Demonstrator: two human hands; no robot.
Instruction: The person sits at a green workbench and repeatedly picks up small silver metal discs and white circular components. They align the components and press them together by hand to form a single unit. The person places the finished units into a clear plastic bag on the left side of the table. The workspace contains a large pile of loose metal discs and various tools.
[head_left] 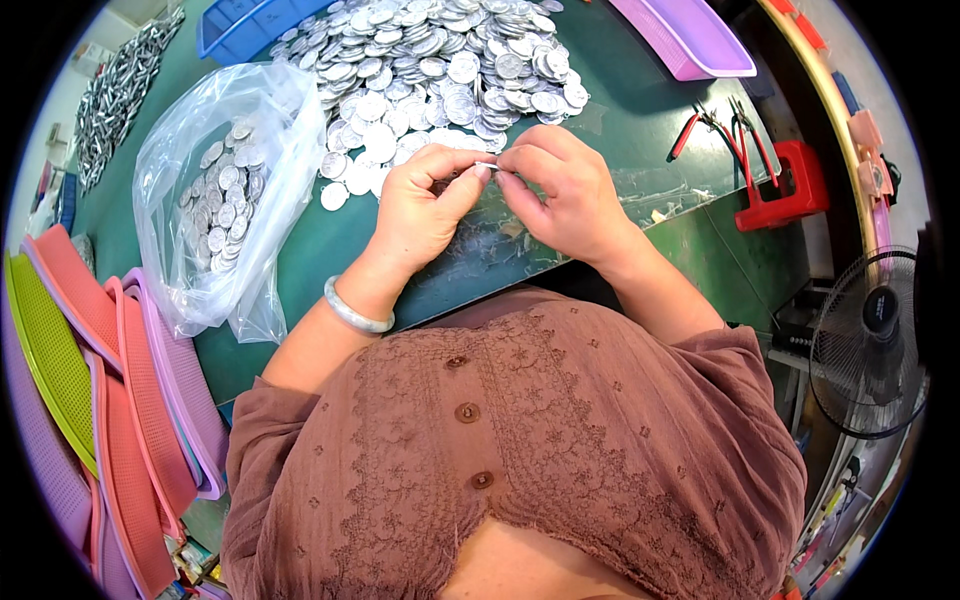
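My left hand (pixel 428 205) and my right hand (pixel 562 188) meet over the near edge of the green table. Thumbs and fingertips of both pinch a thin silvery metal disc (pixel 487 165), seen nearly edge-on and mostly covered by the fingers. Just beyond the hands spreads a large heap of round, coin-like metal discs (pixel 430 70) with raised patterns. A few loose ones lie close to my left fingers. Left of that hand, a clear plastic bag (pixel 290 160) sits with its mouth wide, holding more discs (pixel 225 205).
A blue bin (pixel 245 28) and a purple tray (pixel 690 45) stand at the back. Red-handled pliers (pixel 740 150) rest by a red holder (pixel 790 185) at right. Stacked plastic baskets (pixel 130 400) crowd the left, a fan (pixel 870 340) the right. Small metal parts (pixel 120 95) lie far left.
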